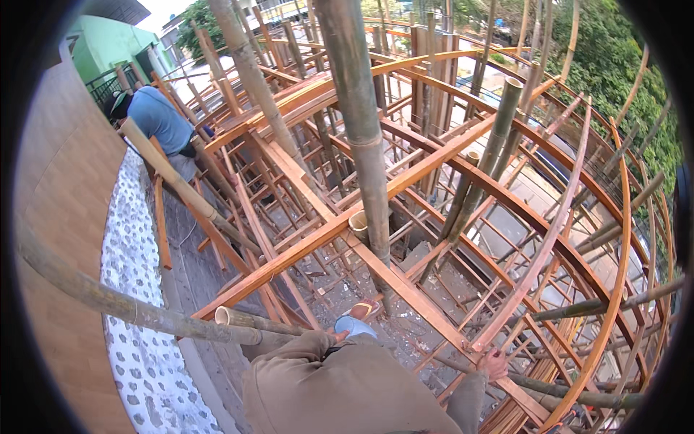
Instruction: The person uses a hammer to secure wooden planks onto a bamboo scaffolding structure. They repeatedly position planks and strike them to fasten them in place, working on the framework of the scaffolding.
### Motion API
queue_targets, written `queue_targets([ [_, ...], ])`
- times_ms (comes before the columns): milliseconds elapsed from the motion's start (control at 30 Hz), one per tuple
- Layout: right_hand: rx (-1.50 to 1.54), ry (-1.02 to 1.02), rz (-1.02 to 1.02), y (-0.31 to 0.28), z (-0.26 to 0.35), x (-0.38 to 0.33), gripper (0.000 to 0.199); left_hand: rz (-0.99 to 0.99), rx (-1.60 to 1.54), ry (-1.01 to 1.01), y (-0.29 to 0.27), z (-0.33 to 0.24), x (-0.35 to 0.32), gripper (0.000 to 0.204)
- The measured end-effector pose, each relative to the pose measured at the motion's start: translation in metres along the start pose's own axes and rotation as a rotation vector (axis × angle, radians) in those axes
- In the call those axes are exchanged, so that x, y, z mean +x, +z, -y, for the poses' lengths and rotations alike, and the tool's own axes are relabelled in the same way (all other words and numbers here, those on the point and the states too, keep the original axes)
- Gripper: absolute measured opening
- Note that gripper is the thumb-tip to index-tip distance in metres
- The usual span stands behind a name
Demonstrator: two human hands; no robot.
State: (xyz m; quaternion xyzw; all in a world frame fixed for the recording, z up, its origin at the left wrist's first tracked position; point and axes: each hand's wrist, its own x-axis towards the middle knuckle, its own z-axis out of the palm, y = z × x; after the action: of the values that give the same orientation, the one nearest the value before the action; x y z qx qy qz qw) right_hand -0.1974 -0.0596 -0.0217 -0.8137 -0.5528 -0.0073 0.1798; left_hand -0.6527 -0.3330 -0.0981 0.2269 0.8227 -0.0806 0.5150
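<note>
My right hand [494, 364] is at the lower right, its fingers curled on a long reddish-brown wooden beam [405, 291]. Close by, the lower end of a curved wooden strip [538, 275] meets that beam. Only a small part of my left hand [338, 335] shows, beside my bent leg and near a bamboo pole [267, 322]; its fingers are mostly hidden. Another wooden beam [289, 265] crosses the first in front of me. A sandaled foot [363, 309] is below, past the light blue trouser leg.
A thick upright bamboo pole [365, 145] rises straight ahead. Curved beams [564, 235] and thin props fill the right. A person in a blue shirt [159, 119] bends over at the far left, by a curved brown wall [65, 166] and a spotted white strip [137, 289].
</note>
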Motion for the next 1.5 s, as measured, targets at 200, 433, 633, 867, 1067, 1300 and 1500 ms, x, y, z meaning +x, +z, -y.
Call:
queue_targets([
  [200,-0.132,0.009,0.077,0.015,-0.008,0.003,0.037,0.010,-0.045,0.286,-0.011,-0.028,-0.022,0.092],
  [433,-0.171,-0.023,0.048,0.015,-0.009,0.006,0.040,-0.051,-0.048,0.412,-0.032,-0.045,-0.025,0.099],
  [633,-0.156,-0.042,0.065,0.008,-0.007,0.005,0.043,-0.104,-0.037,0.488,-0.055,-0.054,-0.040,0.105],
  [867,-0.174,-0.025,0.080,0.005,-0.002,0.002,0.051,0.044,-0.067,0.514,-0.069,-0.059,-0.064,0.100],
  [1067,-0.176,-0.048,0.045,0.009,-0.007,0.003,0.053,0.140,0.131,0.462,-0.067,-0.077,-0.052,0.082],
  [1300,-0.203,-0.023,0.132,0.001,-0.003,0.005,0.049,-0.281,-0.023,0.565,-0.061,-0.082,-0.031,0.063],
  [1500,-0.174,-0.005,0.187,-0.004,0.000,0.005,0.050,-0.315,-0.059,0.576,-0.056,-0.066,-0.024,0.063],
])
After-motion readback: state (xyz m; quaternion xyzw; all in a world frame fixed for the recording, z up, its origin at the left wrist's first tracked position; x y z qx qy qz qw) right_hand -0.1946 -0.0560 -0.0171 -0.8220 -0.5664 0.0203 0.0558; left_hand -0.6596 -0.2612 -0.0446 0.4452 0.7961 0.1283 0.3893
